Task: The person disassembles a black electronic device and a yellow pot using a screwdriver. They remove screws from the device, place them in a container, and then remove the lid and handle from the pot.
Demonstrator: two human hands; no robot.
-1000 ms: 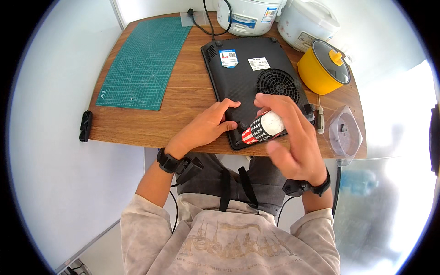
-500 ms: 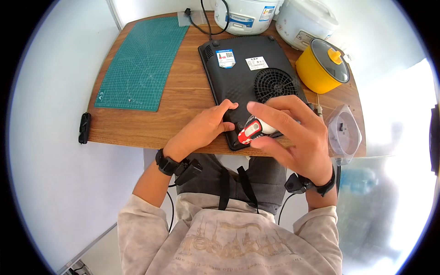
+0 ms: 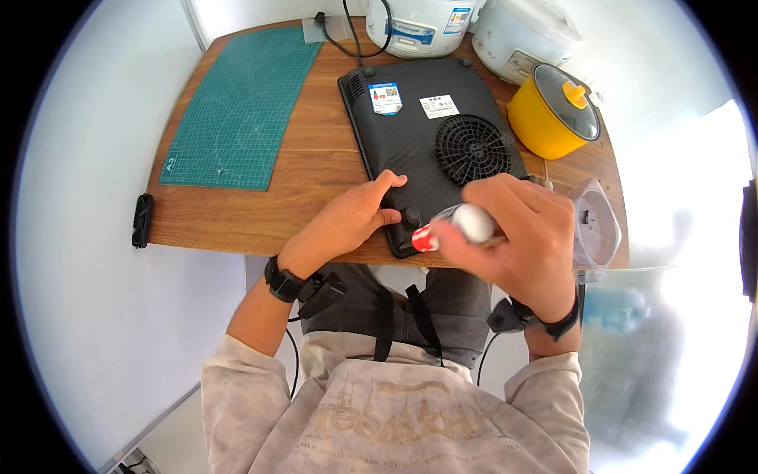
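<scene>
An induction cooker (image 3: 403, 150) lies upside down on the table, its black underside and round fan grille (image 3: 474, 148) facing up. My left hand (image 3: 359, 212) rests on its near left edge, thumb and forefinger spread on the surface; the other fingers are hidden. Over the near edge, my right hand (image 3: 517, 237) is closed round what looks like a short red, black and white screwdriver (image 3: 426, 238). Its rounded white end (image 3: 474, 223) shows between thumb and fingers. The red end points down at the cooker's near left corner, where blur hides the tip.
A green cutting mat (image 3: 237, 110) lies at the left. Behind the cooker stand two white rice cookers (image 3: 414, 31) (image 3: 525, 35), with a yellow pot (image 3: 545, 118) at the right. A clear plastic container (image 3: 596, 229) is beside my right hand. A black cord (image 3: 347, 47) crosses the back.
My right hand has turned and its fingers have closed in round the screwdriver, whose white end now stands up more plainly. My left hand stays at the cooker's edge.
</scene>
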